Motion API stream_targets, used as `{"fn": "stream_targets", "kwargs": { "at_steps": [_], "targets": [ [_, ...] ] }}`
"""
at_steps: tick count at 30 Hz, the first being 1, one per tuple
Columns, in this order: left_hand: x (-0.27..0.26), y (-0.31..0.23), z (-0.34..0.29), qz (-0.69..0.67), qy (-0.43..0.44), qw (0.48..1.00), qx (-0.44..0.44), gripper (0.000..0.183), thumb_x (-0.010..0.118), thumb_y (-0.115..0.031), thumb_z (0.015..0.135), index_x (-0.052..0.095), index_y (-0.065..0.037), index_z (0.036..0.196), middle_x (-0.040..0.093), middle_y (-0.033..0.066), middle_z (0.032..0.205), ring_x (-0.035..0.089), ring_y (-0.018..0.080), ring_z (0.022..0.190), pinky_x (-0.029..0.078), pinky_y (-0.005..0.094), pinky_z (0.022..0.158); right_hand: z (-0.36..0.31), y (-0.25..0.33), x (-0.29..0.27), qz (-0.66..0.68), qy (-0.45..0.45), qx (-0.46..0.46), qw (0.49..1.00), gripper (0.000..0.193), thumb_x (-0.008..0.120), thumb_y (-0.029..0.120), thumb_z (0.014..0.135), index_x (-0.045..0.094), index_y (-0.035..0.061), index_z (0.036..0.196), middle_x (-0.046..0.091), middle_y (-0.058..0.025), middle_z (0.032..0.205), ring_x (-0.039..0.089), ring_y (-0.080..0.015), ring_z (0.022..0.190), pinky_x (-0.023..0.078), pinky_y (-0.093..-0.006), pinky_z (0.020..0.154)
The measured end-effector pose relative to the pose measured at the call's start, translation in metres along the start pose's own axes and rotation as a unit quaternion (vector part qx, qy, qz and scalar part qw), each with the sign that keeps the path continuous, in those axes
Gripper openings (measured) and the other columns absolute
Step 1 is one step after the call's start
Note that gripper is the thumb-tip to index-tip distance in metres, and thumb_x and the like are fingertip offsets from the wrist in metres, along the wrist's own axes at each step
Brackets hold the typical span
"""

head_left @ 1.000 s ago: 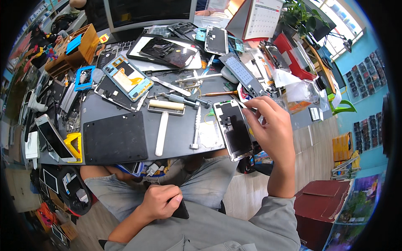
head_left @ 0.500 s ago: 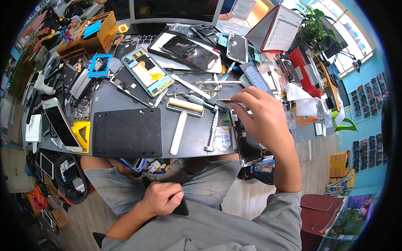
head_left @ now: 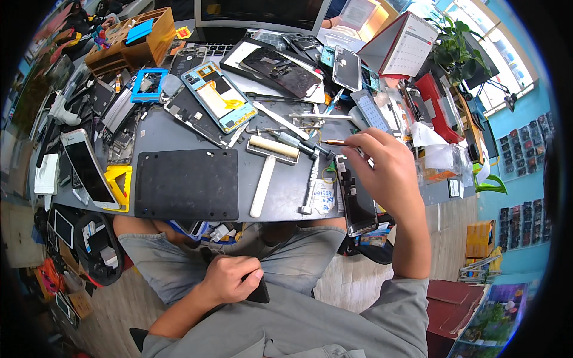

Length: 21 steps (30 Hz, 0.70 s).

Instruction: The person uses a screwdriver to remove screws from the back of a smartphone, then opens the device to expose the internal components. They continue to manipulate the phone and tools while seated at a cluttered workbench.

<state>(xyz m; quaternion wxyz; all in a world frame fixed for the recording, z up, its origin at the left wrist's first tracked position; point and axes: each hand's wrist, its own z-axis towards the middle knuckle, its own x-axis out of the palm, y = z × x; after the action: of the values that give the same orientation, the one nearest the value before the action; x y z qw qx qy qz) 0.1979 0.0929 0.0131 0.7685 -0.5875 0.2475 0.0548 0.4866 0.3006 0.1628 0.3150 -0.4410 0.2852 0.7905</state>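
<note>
Low over my lap, my left hand is closed around a dark flat slab, phone-like and mostly covered by the fingers. Out over the right part of the desk, my right hand pinches a slim copper-coloured pointed tool. Its tip points left, by the dark end of a metal clamp-like tool. Below that hand, a phone screen assembly lies at the desk's front edge. A white-handled roller and a spiral metal rod lie left of it.
A black laptop base cover lies at front left, beside a white phone propped on a yellow stand. Farther back are a blue opened phone, a cracked black phone, a laptop and a desk calendar.
The view has shifted slightly, so the desk items sit a little to the right. Both hands keep nearly the same pose, and the slim tool stays in the right fingers.
</note>
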Motion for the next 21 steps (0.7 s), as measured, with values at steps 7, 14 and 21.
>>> {"fn": "stream_targets", "kwargs": {
  "at_steps": [7, 14, 21],
  "targets": [
    [-0.002, 0.001, -0.004, 0.004, -0.009, 1.000, -0.004, 0.018, 0.072, -0.020, 0.101, 0.071, -0.007, 0.088, 0.068, 0.0120, 0.075, 0.068, 0.0364, 0.065, 0.053, 0.0465, 0.059, 0.021, 0.013, 0.010, -0.040, 0.022, -0.030, 0.998, 0.013, 0.086, 0.016, 0.097, 0.080, 0.0044, 0.100, 0.077, -0.0120, 0.093, 0.074, -0.0348, 0.077, 0.058, -0.0434, 0.072],
    [-0.001, 0.007, -0.006, -0.009, -0.018, 1.000, -0.012, 0.019, 0.070, -0.019, 0.102, 0.070, -0.006, 0.088, 0.067, 0.0124, 0.076, 0.068, 0.0365, 0.064, 0.053, 0.0459, 0.059, -0.031, -0.016, -0.019, -0.137, 0.038, 0.106, 0.984, 0.014, 0.086, 0.016, 0.095, 0.079, 0.0046, 0.098, 0.079, -0.0126, 0.091, 0.076, -0.0347, 0.076, 0.058, -0.0461, 0.071],
    [-0.002, 0.002, 0.001, 0.000, 0.017, 1.000, -0.010, 0.020, 0.068, -0.017, 0.103, 0.070, -0.005, 0.088, 0.067, 0.0145, 0.076, 0.067, 0.0368, 0.064, 0.053, 0.0451, 0.059, -0.051, -0.027, -0.005, -0.168, 0.015, 0.127, 0.977, 0.018, 0.086, 0.020, 0.095, 0.075, 0.0069, 0.098, 0.077, -0.0110, 0.092, 0.076, -0.0375, 0.084, 0.060, -0.0488, 0.075]
  ]
}}
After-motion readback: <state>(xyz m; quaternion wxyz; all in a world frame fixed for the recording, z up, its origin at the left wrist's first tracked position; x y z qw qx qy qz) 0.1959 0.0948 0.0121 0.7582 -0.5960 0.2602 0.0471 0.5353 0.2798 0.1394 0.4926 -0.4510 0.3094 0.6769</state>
